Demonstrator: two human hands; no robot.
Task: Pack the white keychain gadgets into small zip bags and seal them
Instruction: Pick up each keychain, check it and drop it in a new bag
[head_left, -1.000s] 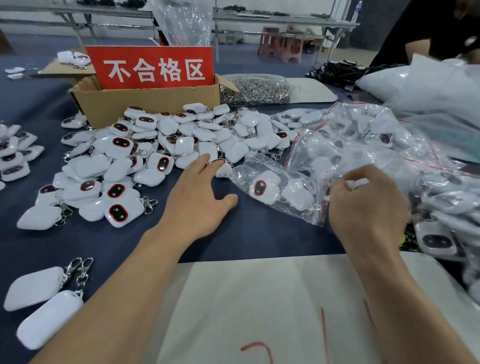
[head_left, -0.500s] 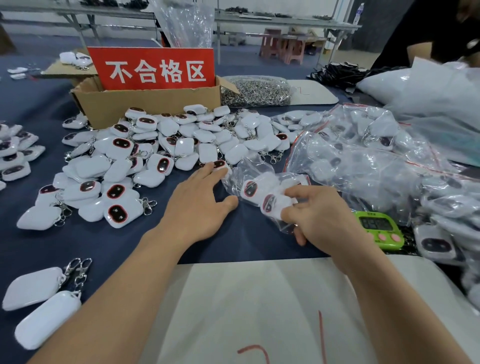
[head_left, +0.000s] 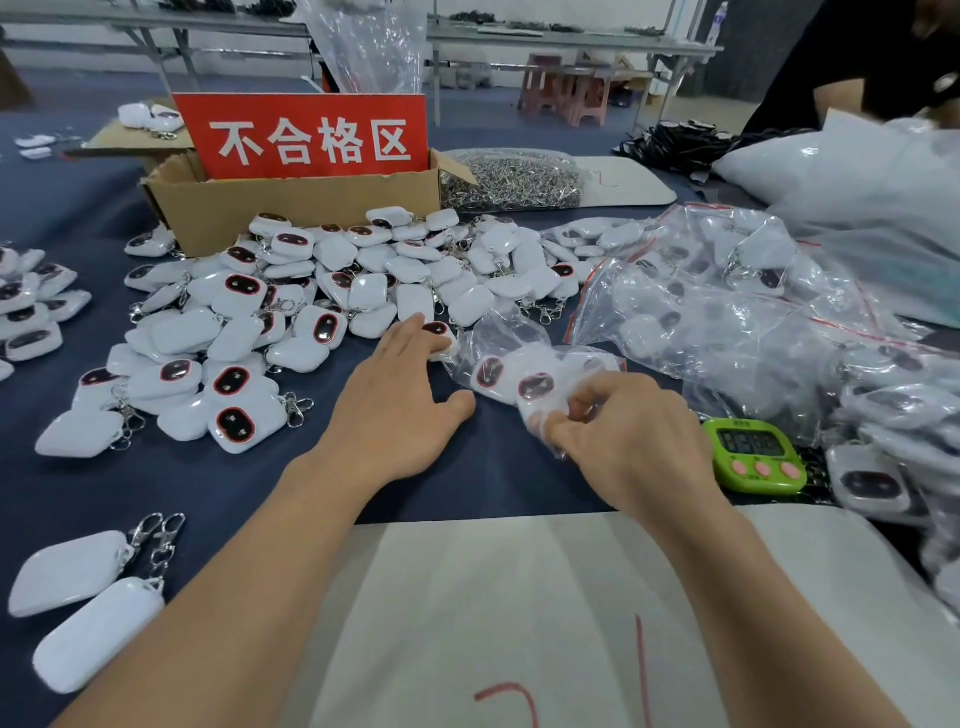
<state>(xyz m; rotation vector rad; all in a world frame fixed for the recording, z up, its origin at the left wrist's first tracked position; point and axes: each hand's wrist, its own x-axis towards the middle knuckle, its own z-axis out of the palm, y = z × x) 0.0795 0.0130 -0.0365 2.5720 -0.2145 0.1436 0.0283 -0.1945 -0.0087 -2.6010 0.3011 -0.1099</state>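
2 bagged gadgets (head_left: 492, 372), pinched by right hand (head_left: 626, 441), lie beside left hand (head_left: 395, 402).

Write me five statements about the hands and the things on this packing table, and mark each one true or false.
1. The right hand pinches a small zip bag holding white gadgets. True.
2. The left hand holds a gadget up in the air. False: it lies flat, its straight fingers touching a gadget at the edge of the pile.
3. A green timer sits to the right of the right hand. True.
4. The red sign stands in a plastic tray. False: it stands in a cardboard box.
5. The bag of metal clasps lies left of the cardboard box. False: it lies right of it.
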